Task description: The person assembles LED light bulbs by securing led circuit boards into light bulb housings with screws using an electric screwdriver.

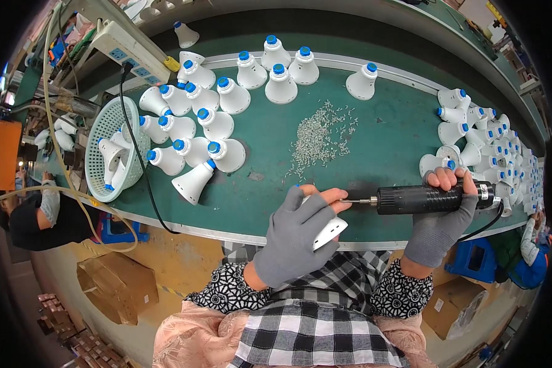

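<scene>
My left hand (pixel 300 230), in a grey fingerless glove, is closed around a white cone-shaped lamp housing (pixel 330 233), mostly hidden by the palm and fingers. Its slotted rim shows below the thumb side. My right hand (pixel 441 211), gloved alike, grips a black electric screwdriver (pixel 411 199) held level, its bit pointing left. The bit tip meets the fingertips of my left hand; whether a screw sits there is too small to tell. Beyond my hands, a pile of small silvery screws (pixel 322 138) lies on the green table (pixel 257 190).
Several white housings with blue caps (pixel 227 155) stand at the left and back. Many more crowd the right (pixel 490 144). A pale green basket (pixel 98 172) holds some at far left, beside a black cable (pixel 142 159) and power strip (pixel 129 52). Other people sit at both sides.
</scene>
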`<state>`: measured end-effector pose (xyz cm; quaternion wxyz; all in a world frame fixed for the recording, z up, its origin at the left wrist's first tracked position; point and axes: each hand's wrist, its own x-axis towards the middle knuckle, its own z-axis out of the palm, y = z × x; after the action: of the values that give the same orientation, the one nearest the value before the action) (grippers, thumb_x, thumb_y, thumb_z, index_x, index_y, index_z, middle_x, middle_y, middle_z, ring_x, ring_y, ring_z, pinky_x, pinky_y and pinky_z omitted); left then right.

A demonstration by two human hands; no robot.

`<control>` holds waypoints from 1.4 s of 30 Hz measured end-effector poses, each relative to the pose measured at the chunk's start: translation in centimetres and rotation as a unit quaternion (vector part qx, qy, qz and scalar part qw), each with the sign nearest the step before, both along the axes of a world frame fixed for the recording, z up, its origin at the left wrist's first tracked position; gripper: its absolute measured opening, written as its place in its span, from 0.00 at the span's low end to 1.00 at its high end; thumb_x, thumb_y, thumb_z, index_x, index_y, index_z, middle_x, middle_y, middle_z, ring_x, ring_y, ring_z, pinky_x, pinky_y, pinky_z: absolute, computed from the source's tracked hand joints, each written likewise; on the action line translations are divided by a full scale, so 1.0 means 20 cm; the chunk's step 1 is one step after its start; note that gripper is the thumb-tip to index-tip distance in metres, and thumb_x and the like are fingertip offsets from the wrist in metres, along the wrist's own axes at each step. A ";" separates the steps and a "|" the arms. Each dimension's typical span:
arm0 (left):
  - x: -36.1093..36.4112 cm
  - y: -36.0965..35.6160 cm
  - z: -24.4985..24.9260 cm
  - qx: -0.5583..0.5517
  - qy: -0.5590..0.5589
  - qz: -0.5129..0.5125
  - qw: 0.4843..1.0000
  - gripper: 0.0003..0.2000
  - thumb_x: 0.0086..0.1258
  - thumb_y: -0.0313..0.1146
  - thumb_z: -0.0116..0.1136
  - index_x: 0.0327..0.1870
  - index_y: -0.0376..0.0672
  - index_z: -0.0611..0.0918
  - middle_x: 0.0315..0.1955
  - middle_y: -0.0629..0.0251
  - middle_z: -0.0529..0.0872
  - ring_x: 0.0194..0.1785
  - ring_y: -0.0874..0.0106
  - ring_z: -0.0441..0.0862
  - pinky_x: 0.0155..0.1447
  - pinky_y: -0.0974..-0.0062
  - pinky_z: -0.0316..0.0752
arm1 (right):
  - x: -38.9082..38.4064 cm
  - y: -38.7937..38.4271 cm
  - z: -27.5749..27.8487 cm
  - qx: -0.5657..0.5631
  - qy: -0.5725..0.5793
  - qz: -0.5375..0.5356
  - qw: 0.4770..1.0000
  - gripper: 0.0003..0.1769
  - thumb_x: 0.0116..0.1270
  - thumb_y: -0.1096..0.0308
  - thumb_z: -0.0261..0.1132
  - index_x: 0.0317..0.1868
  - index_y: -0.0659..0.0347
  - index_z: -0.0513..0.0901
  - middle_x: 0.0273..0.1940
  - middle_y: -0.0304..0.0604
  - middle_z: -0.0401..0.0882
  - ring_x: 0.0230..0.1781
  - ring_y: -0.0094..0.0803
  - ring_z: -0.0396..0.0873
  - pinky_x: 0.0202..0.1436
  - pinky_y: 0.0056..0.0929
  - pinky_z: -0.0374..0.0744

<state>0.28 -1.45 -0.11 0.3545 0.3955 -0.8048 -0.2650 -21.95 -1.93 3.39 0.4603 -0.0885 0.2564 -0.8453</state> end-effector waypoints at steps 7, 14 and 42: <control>0.01 0.01 0.00 -0.007 -0.006 -0.001 1.000 0.23 0.46 0.27 0.66 0.49 0.46 0.84 0.54 0.69 0.81 0.48 0.58 0.74 0.50 0.65 0.75 | 0.00 0.02 0.00 -0.003 0.015 -0.006 1.000 0.06 0.71 0.71 0.59 0.40 0.62 0.70 0.29 0.37 0.62 0.29 0.27 0.65 0.42 0.30 0.72; 0.00 0.01 0.00 -0.010 -0.009 -0.008 1.000 0.23 0.46 0.26 0.66 0.49 0.45 0.84 0.54 0.69 0.81 0.47 0.60 0.75 0.50 0.66 0.75 | -0.02 0.03 -0.01 -0.031 0.024 0.018 0.999 0.05 0.73 0.70 0.57 0.40 0.62 0.70 0.29 0.37 0.61 0.30 0.26 0.64 0.43 0.30 0.72; 0.00 0.00 0.00 0.143 0.052 -0.093 0.984 0.20 0.52 0.28 0.65 0.50 0.48 0.83 0.53 0.70 0.81 0.50 0.61 0.74 0.48 0.67 0.80 | -0.04 0.05 0.05 -0.155 0.163 0.085 0.971 0.15 0.64 0.67 0.61 0.47 0.58 0.66 0.31 0.38 0.67 0.26 0.26 0.69 0.35 0.29 0.71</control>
<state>0.22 -1.39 -0.16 0.3090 0.3511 -0.7725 -0.4295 -22.84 -0.93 4.41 0.4635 -0.3170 0.1851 -0.8065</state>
